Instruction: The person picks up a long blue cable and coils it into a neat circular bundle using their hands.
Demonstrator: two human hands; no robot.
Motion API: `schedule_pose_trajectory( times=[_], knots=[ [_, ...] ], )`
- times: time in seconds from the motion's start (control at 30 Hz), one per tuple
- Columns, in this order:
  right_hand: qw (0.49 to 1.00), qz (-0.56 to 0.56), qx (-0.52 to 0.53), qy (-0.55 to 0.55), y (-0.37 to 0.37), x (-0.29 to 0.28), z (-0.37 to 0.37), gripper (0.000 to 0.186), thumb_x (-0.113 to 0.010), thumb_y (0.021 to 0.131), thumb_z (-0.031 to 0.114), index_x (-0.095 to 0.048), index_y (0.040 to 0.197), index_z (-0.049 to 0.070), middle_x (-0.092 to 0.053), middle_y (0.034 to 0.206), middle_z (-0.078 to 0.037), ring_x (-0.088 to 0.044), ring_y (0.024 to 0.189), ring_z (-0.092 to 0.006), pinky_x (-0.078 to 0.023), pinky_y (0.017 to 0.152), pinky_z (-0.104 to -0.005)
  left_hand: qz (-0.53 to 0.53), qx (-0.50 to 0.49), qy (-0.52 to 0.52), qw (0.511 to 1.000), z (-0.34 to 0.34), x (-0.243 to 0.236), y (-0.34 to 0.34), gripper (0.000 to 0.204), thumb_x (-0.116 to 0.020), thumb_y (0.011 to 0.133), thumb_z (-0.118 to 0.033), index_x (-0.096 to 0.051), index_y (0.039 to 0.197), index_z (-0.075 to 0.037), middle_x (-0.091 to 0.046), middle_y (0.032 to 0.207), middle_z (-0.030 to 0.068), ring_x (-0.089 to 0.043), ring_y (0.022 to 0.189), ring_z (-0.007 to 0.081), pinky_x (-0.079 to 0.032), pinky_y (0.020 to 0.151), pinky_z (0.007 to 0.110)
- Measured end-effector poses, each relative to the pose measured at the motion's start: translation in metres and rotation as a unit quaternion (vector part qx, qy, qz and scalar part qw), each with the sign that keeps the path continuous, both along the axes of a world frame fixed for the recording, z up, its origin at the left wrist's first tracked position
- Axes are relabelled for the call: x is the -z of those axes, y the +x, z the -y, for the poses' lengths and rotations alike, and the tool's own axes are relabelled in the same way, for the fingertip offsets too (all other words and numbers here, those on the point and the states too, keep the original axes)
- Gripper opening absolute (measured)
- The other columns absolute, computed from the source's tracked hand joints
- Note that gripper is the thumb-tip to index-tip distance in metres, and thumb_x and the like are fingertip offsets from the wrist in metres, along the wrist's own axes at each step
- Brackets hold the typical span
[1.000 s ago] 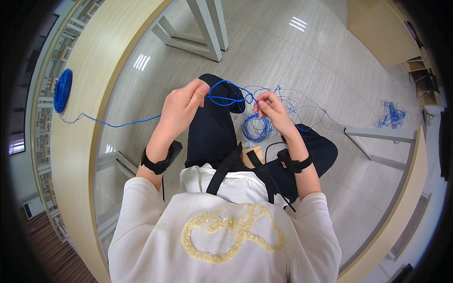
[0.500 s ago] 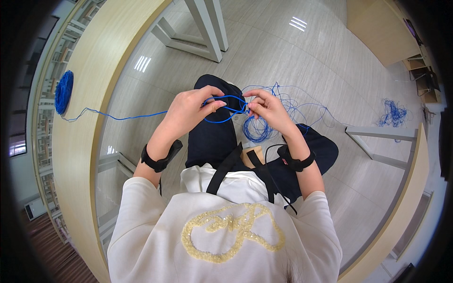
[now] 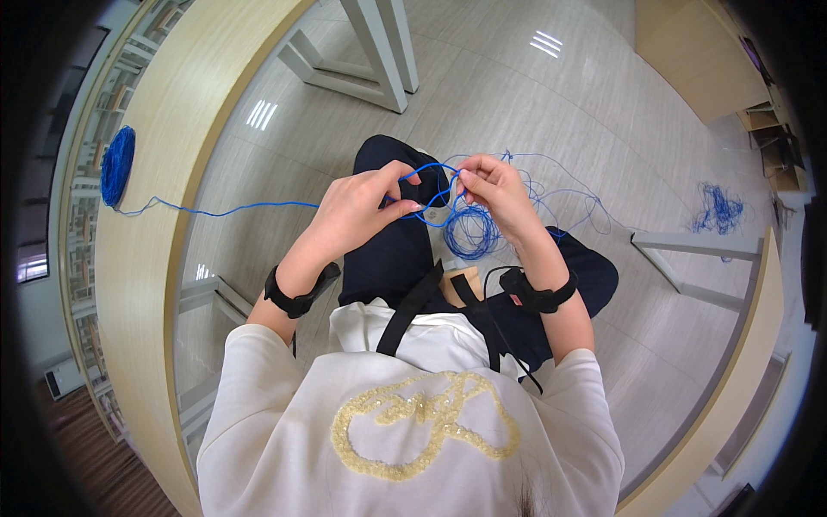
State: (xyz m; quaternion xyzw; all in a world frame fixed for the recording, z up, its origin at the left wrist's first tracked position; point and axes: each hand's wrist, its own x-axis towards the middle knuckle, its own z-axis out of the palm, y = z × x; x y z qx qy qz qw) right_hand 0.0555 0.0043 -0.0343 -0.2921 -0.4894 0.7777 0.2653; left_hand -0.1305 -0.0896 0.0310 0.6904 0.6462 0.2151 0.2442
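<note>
Loops of thin blue cord (image 3: 425, 219) stretch between my two hands, above my knees. My left hand (image 3: 362, 202) is curled round the loops, its thumb and forefinger a little apart at the tips. On the other side, my right hand (image 3: 493, 191) pinches the cord between thumb and forefinger. From behind my left hand a single strand runs left to a blue cord coil (image 3: 118, 167) on the table (image 3: 146, 284). Below my right hand hangs or lies a round bundle of blue cord (image 3: 472, 234); which of the two I cannot tell.
Loose blue strands (image 3: 564, 191) trail right over the tiled floor (image 3: 517, 103) to a tangled blue heap (image 3: 718, 208). Grey table legs (image 3: 379, 56) stand ahead, and another table's frame (image 3: 689, 243) is at the right. A wooden cabinet (image 3: 696, 56) stands at the far right.
Both hands have shifted slightly to the right. My right fingers have closed to a pinch on the cord, and the loops between the hands have changed shape.
</note>
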Motion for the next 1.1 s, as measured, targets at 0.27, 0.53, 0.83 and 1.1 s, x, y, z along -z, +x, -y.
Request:
schedule_pose_trajectory(
  times=[0.27, 0.53, 0.83, 1.1],
  knots=[
    [0.979, -0.11, -0.092, -0.145, 0.011, 0.003, -0.003, 0.012, -0.05, 0.085, 0.017, -0.051, 0.089, 0.005, -0.057, 0.079, -0.004, -0.053, 0.072, -0.0116, -0.04, 0.065, -0.0222, 0.022, -0.009, -0.047, 0.999, -0.004, -0.012, 0.0, 0.021, -0.065, 0.071, -0.022, -0.054, 0.083, -0.009, -0.054, 0.064, 0.0031, -0.055, 0.064, 0.0186, -0.042, 0.056, 0.029],
    [0.974, -0.121, -0.126, -0.142, 0.006, -0.008, -0.001, 0.014, -0.049, 0.086, 0.018, -0.046, 0.092, 0.006, -0.058, 0.076, -0.008, -0.056, 0.066, -0.0121, -0.041, 0.056, -0.0203, 0.06, -0.003, -0.022, 0.998, -0.003, -0.005, 0.002, 0.02, -0.066, 0.07, -0.022, -0.056, 0.082, -0.009, -0.054, 0.066, 0.0024, -0.054, 0.063, 0.0166, -0.043, 0.057, 0.029],
    [0.984, -0.117, -0.131, -0.021, -0.004, -0.008, -0.002, 0.012, -0.046, 0.087, 0.016, -0.047, 0.091, 0.005, -0.059, 0.073, -0.011, -0.043, 0.045, -0.0039, -0.033, 0.044, -0.0141, 0.174, -0.049, -0.098, 0.979, 0.002, -0.003, 0.002, 0.014, -0.057, 0.08, -0.014, -0.058, 0.079, 0.0, -0.056, 0.066, 0.003, -0.05, 0.062, 0.0079, -0.04, 0.059, 0.021],
    [0.982, -0.088, -0.146, -0.083, -0.006, -0.009, -0.003, 0.025, -0.045, 0.088, 0.024, -0.048, 0.098, 0.001, -0.054, 0.062, -0.004, -0.041, 0.046, -0.0045, -0.034, 0.047, -0.0157, 0.252, -0.059, -0.055, 0.964, 0.0, 0.007, -0.011, 0.023, -0.047, 0.086, -0.017, -0.057, 0.077, 0.002, -0.055, 0.065, 0.0028, -0.051, 0.066, 0.0079, -0.041, 0.063, 0.021]
  ],
)
